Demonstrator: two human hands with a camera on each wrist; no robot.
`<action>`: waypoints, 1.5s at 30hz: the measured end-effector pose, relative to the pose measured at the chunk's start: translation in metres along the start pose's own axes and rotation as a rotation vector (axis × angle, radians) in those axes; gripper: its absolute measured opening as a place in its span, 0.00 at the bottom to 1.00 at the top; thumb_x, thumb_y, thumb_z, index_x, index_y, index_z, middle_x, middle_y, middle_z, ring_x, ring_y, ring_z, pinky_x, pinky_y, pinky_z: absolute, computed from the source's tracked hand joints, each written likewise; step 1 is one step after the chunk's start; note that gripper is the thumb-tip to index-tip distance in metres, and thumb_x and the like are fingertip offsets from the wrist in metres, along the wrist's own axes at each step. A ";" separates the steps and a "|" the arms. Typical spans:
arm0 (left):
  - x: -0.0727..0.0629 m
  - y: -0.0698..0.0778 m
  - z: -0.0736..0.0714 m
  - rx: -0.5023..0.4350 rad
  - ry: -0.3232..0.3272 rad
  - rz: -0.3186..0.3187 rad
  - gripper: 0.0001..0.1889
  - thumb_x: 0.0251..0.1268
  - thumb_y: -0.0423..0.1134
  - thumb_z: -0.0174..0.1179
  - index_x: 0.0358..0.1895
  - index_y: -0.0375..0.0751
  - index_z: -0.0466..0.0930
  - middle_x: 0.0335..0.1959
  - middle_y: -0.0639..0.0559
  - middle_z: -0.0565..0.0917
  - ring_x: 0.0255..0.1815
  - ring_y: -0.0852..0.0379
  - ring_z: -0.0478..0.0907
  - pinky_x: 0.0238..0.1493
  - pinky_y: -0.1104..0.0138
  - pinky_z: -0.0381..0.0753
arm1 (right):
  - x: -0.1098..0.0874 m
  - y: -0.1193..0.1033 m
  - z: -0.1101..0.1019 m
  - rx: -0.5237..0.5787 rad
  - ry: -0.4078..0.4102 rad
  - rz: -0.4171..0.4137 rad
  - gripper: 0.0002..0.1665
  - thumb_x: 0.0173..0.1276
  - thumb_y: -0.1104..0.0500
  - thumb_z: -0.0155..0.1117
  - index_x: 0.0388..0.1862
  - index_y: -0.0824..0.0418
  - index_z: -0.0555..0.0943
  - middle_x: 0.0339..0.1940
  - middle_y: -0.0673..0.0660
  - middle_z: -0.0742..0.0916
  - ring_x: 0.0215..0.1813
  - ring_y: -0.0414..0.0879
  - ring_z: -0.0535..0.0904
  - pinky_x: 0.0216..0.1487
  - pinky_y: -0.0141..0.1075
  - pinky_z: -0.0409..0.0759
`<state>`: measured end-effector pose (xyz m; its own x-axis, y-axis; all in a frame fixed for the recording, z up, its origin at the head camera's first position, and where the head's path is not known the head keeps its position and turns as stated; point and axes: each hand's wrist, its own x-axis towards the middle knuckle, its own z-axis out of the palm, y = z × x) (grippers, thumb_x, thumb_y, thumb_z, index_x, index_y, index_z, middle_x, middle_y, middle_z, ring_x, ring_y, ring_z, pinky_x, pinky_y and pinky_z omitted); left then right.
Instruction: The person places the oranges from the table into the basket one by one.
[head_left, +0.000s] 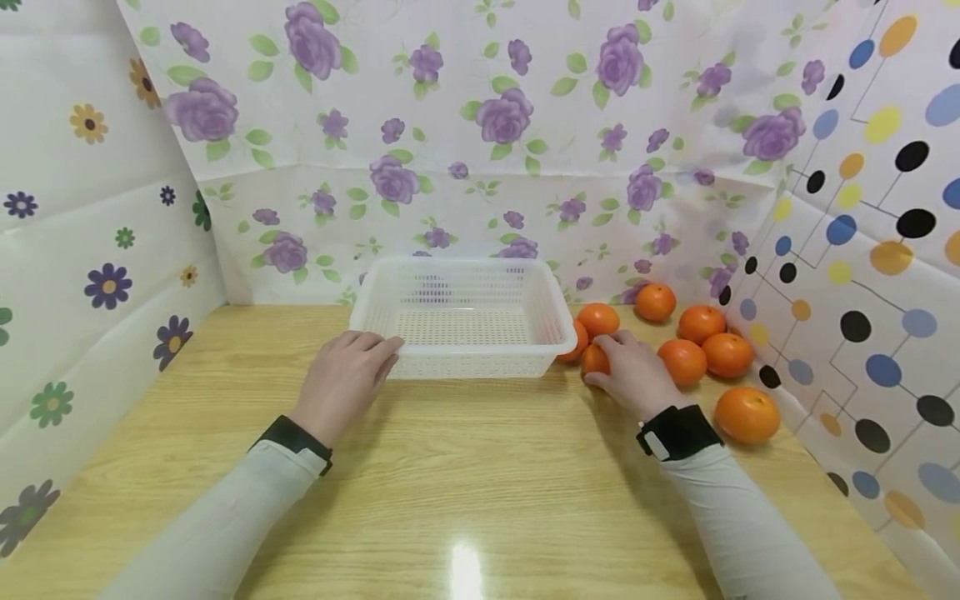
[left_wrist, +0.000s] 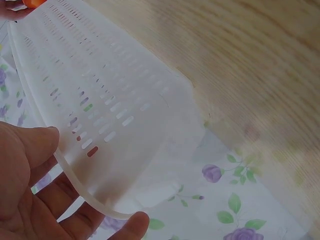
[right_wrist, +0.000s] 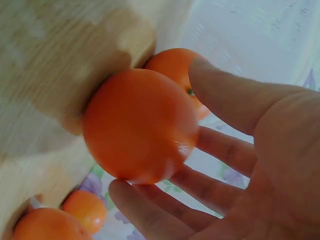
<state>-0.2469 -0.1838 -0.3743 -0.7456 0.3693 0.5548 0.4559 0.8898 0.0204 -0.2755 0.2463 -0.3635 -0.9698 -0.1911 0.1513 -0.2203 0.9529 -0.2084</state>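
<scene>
A white plastic basket [head_left: 480, 351] with slotted sides stands on the wooden table towards the back. My left hand [head_left: 345, 379] grips its near left corner by the rim; in the left wrist view the thumb lies on one side of the basket wall [left_wrist: 145, 95] and the fingers curl under the rim. To the right of the basket, my right hand [head_left: 636, 377] has its fingers and thumb around a mandarin orange [head_left: 596, 361], seen large in the right wrist view. Another mandarin orange [right_wrist: 172, 62] lies right behind it, close to the basket.
Several more mandarin oranges lie at the right, among them one at the front [head_left: 747, 414] and one at the back [head_left: 656, 302]. A flowered cloth wall [head_left: 465, 217] closes the back; a dotted one [head_left: 885, 275] stands at the right, a daisy-patterned one [head_left: 97, 233] at the left.
</scene>
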 end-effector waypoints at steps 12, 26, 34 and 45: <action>0.000 -0.001 0.000 -0.007 0.005 0.010 0.16 0.79 0.36 0.71 0.64 0.40 0.89 0.51 0.43 0.92 0.55 0.39 0.86 0.59 0.44 0.88 | 0.008 0.013 0.015 0.031 0.048 0.013 0.33 0.76 0.53 0.79 0.72 0.66 0.79 0.64 0.74 0.78 0.51 0.67 0.82 0.60 0.65 0.86; -0.001 -0.008 0.000 0.008 0.061 0.069 0.15 0.77 0.35 0.72 0.62 0.40 0.90 0.49 0.43 0.92 0.53 0.40 0.87 0.59 0.47 0.88 | 0.012 0.013 0.018 0.040 0.061 0.011 0.36 0.74 0.52 0.81 0.73 0.65 0.77 0.59 0.73 0.80 0.47 0.67 0.83 0.56 0.64 0.87; -0.006 -0.005 0.007 -0.005 0.061 0.095 0.17 0.76 0.32 0.73 0.63 0.39 0.89 0.49 0.43 0.92 0.52 0.41 0.87 0.58 0.50 0.89 | 0.004 0.025 0.027 0.052 0.096 -0.027 0.34 0.73 0.51 0.81 0.70 0.62 0.77 0.56 0.72 0.81 0.45 0.66 0.83 0.52 0.63 0.86; -0.005 -0.006 0.001 -0.043 0.078 0.125 0.19 0.73 0.25 0.72 0.64 0.35 0.87 0.48 0.40 0.91 0.52 0.39 0.87 0.59 0.50 0.89 | -0.015 -0.004 -0.015 0.057 0.127 -0.038 0.37 0.75 0.51 0.79 0.77 0.60 0.75 0.65 0.73 0.79 0.52 0.71 0.83 0.57 0.70 0.85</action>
<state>-0.2462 -0.1909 -0.3781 -0.6424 0.4527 0.6183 0.5641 0.8255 -0.0184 -0.2590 0.2492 -0.3500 -0.9403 -0.1923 0.2809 -0.2661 0.9299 -0.2539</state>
